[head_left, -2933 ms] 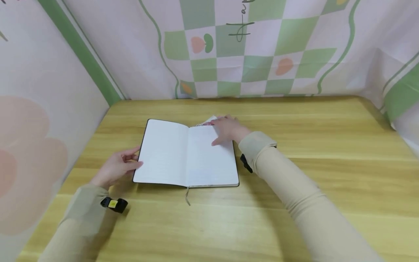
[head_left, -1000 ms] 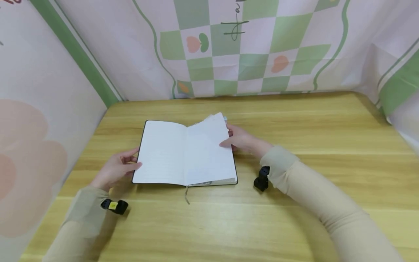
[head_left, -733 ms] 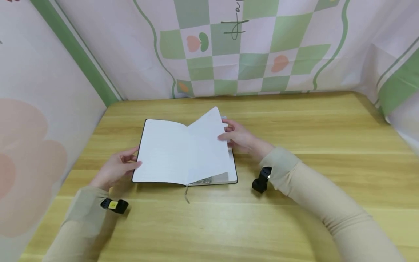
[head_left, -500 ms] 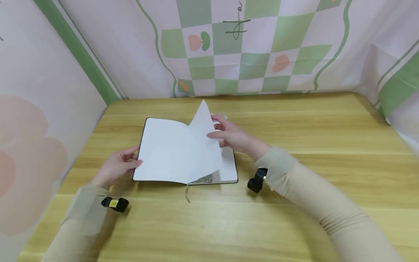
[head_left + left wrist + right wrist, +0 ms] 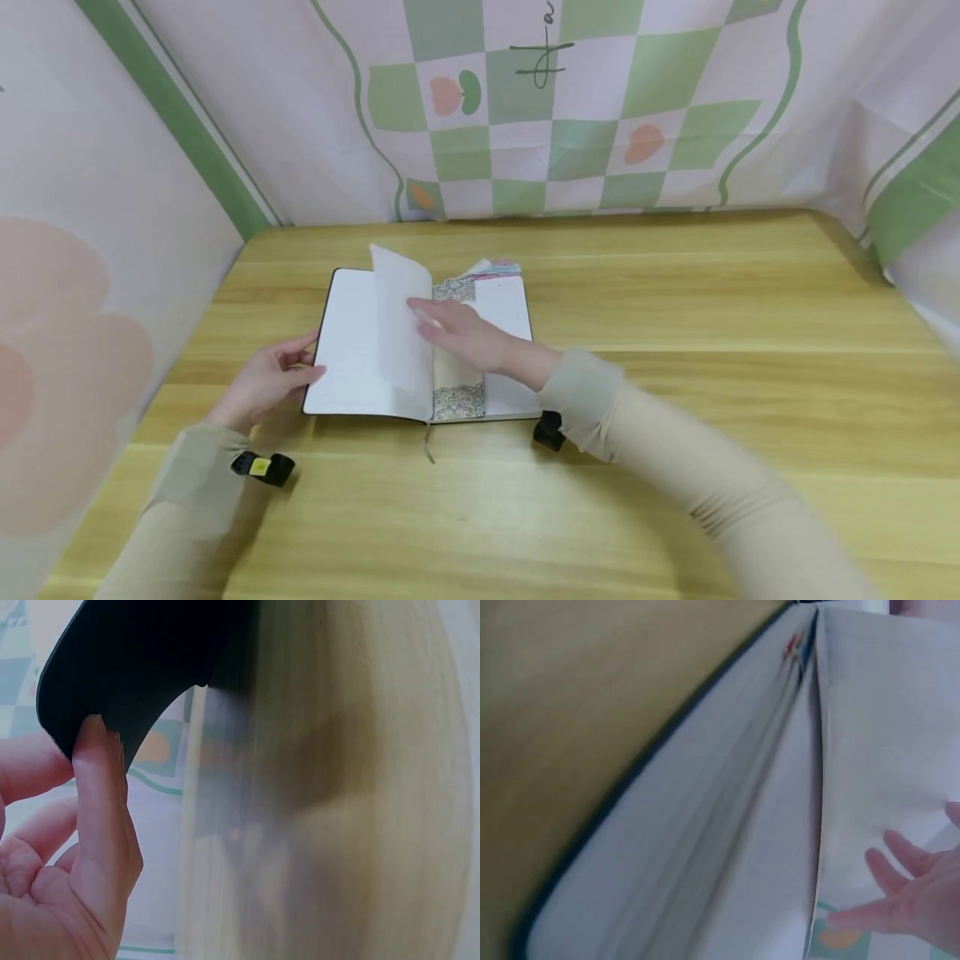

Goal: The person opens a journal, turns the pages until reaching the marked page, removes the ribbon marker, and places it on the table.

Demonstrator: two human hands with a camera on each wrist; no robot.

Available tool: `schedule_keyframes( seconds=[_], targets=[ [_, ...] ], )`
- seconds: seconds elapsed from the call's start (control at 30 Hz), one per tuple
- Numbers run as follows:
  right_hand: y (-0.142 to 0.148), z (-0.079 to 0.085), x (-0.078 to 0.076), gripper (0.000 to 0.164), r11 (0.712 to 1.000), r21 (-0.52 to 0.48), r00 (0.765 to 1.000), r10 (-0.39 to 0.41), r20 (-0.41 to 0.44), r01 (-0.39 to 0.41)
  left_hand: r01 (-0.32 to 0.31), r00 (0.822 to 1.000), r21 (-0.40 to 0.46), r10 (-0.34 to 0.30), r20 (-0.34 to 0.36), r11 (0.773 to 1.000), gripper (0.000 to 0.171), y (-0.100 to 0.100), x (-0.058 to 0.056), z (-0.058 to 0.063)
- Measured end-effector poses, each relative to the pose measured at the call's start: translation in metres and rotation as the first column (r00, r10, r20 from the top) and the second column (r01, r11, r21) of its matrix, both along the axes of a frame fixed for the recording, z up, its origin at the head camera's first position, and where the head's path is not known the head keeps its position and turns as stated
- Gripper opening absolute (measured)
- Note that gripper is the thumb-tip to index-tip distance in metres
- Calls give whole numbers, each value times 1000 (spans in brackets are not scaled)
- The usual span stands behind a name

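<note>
An open notebook [image 5: 510, 325] with white pages and a dark cover lies on the wooden table. My left hand [image 5: 262, 379] pinches its left edge, thumb on the page; the left wrist view shows fingers against the dark cover [image 5: 150, 667]. A raised page [image 5: 397, 325] stands partway over the left side. Against it my right hand [image 5: 472, 337] reaches with extended fingers, which look spread in the right wrist view. Beneath that hand, along the gutter, lies a bookmark-like strip [image 5: 459, 402] with floral-patterned ends. A pink, blue and white tassel [image 5: 495, 269] sticks out past the top edge.
A thin ribbon marker [image 5: 428, 446] hangs from the spine onto the tabletop [image 5: 712, 333]. Behind the table is a green-and-white checked curtain [image 5: 585, 150]; another pale printed curtain [image 5: 67, 333] borders the left. Each wrist wears a black camera [image 5: 277, 469].
My right hand has lifted the right-hand page and swept it leftward past the gutter, uncovering the floral strip and tassel. The left hand keeps its hold on the notebook's edge.
</note>
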State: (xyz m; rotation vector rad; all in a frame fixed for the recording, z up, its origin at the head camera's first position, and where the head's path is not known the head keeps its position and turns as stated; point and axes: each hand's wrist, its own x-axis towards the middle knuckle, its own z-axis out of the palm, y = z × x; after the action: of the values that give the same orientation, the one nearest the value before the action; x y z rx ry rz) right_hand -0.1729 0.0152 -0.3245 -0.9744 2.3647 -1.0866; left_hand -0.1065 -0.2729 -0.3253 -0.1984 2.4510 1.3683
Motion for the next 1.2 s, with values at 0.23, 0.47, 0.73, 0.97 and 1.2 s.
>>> schedule_keyframes(
  seconds=[0.23,0.47,0.73,0.97,1.2],
  targets=[
    [-20,-7,9,71,911,413,996,40,-86,-1,25,999,-28,-26,-41,999,64,3,0,1],
    [-27,-13,11,71,845,534,993,89,-83,-31,49,996,23,-47,-75,999,59,3,-2,-3],
    [-37,-21,14,74,774,632,976,162,-148,-33,61,996,56,-57,-65,997,52,-3,-3,2],
    [-51,-23,17,73,708,706,967,181,-180,-1,67,994,-32,-70,-81,997,61,-9,-1,2],
    [-51,-12,11,77,708,704,984,155,-93,-45,24,995,-5,-25,-96,1000,58,-6,-3,-1]
  ],
)
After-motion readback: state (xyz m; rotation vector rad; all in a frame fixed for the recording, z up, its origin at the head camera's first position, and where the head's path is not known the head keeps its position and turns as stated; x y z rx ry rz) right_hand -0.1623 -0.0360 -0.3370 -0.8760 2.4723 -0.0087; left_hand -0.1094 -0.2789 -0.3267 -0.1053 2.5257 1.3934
